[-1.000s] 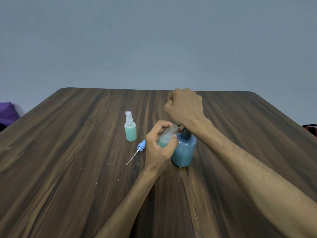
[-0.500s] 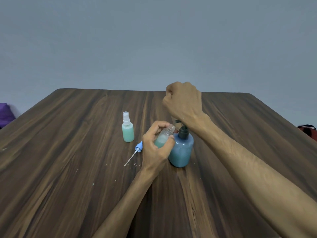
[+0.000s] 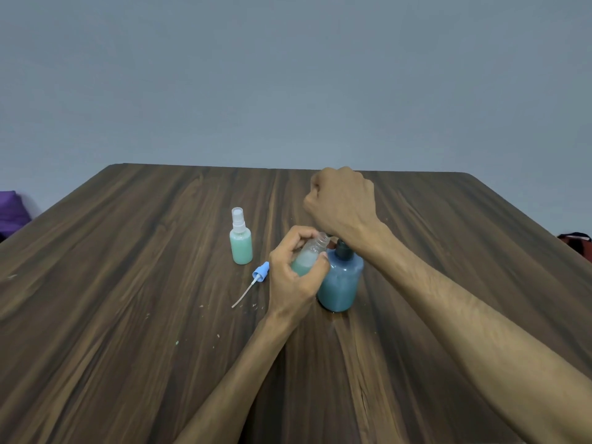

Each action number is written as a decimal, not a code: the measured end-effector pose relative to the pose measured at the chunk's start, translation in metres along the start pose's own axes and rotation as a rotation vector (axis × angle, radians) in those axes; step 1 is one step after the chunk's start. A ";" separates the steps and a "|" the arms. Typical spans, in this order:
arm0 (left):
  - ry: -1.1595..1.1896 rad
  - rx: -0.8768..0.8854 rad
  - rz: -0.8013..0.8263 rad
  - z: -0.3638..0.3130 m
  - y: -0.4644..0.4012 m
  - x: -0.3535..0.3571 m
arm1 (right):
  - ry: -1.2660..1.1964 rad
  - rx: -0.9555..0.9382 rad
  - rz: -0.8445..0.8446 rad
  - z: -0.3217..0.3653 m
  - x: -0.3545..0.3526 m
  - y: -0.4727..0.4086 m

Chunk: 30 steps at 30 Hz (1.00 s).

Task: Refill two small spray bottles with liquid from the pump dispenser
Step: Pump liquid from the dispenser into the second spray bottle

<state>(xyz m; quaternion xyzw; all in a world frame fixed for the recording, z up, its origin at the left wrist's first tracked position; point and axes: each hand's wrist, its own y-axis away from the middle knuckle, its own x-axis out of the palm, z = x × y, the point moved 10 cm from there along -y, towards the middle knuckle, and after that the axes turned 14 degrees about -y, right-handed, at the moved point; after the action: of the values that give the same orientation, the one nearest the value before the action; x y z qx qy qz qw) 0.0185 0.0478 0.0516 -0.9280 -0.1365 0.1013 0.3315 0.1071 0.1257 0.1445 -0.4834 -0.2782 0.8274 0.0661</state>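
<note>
My left hand [image 3: 290, 285] grips a small uncapped spray bottle [image 3: 310, 258], part full of pale green liquid. The bottle is tilted, with its mouth up against the dark pump neck of the blue pump dispenser [image 3: 341, 283]. My right hand [image 3: 342, 200] is a fist; its heel and wrist sit over the pump head, which is hidden beneath. A second small spray bottle [image 3: 241, 245] stands upright and capped to the left, filled with green liquid. A blue spray cap [image 3: 260, 271] with its dip tube lies on the table between them.
Everything sits on a dark wooden table [image 3: 128, 315] with small pale specks near the dip tube. A purple object [image 3: 11, 213] shows past the left edge and a red-black one [image 3: 575, 238] past the right edge. A grey wall is behind.
My right fist rose slightly over the pump and has come back down. My left hand keeps the tilted bottle at the spout. The capped bottle and blue cap have not moved.
</note>
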 end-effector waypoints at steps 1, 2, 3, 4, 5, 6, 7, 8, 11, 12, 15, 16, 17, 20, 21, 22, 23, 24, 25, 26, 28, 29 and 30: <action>0.005 -0.006 -0.002 0.001 -0.001 -0.001 | -0.003 -0.012 0.000 0.003 -0.001 -0.001; 0.009 -0.015 -0.004 0.002 -0.001 -0.002 | -0.014 -0.023 -0.012 0.006 -0.005 -0.003; 0.010 -0.018 -0.005 0.002 -0.001 -0.002 | -0.028 -0.030 -0.038 0.008 -0.010 -0.005; 0.004 -0.014 -0.007 0.001 -0.002 -0.002 | -0.038 -0.035 -0.065 0.009 -0.015 -0.007; -0.006 -0.009 -0.008 0.000 -0.002 -0.001 | -0.037 -0.037 -0.075 0.008 -0.017 -0.009; -0.016 -0.008 -0.005 0.000 -0.003 0.000 | -0.025 -0.033 -0.058 0.008 -0.015 -0.008; -0.022 -0.006 -0.007 0.000 -0.003 0.000 | -0.012 -0.028 -0.028 0.007 -0.010 -0.006; -0.022 -0.001 -0.012 0.000 -0.003 0.000 | -0.006 -0.026 -0.004 0.006 -0.006 -0.004; -0.027 0.012 -0.012 -0.001 -0.003 0.000 | -0.020 -0.037 -0.014 0.008 -0.009 -0.005; -0.025 0.012 -0.012 -0.001 -0.003 0.000 | -0.027 -0.046 -0.037 0.008 -0.012 -0.007; -0.021 0.008 -0.014 -0.001 -0.003 0.000 | -0.031 -0.042 -0.050 0.007 -0.015 -0.010; -0.023 0.005 -0.013 -0.001 -0.004 0.000 | -0.025 -0.029 -0.026 0.005 -0.010 -0.007; -0.020 0.005 -0.013 0.000 -0.004 0.000 | -0.013 -0.022 -0.005 0.003 -0.005 -0.004; -0.021 0.017 -0.010 -0.002 -0.001 -0.001 | -0.015 -0.027 0.006 0.005 -0.001 0.000; -0.023 0.010 -0.012 -0.001 -0.002 -0.001 | -0.035 -0.039 -0.008 0.008 -0.003 -0.002; -0.020 0.005 -0.015 0.000 -0.002 -0.002 | -0.059 -0.051 -0.035 0.010 -0.008 -0.005; -0.015 0.004 -0.017 0.000 -0.002 -0.002 | -0.077 -0.059 -0.067 0.010 -0.013 -0.008; -0.011 0.004 -0.014 0.000 -0.002 -0.001 | -0.078 -0.058 -0.086 0.009 -0.016 -0.010; -0.012 0.005 -0.009 0.000 -0.002 0.000 | -0.062 -0.047 -0.077 0.007 -0.015 -0.009; -0.014 0.007 -0.007 -0.001 -0.003 0.000 | -0.044 -0.036 -0.051 0.005 -0.011 -0.007; -0.017 0.010 -0.006 -0.001 -0.003 0.000 | -0.024 -0.030 -0.019 0.003 -0.004 -0.003; -0.019 0.010 -0.009 -0.001 -0.003 0.000 | -0.025 -0.032 -0.018 0.004 -0.004 -0.002; -0.022 0.009 -0.012 -0.001 -0.003 0.000 | -0.035 -0.033 -0.023 0.005 -0.005 -0.003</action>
<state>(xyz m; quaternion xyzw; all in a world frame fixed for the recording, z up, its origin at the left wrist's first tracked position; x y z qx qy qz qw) 0.0177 0.0493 0.0539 -0.9245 -0.1455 0.1101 0.3348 0.1047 0.1242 0.1518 -0.4665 -0.2986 0.8302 0.0629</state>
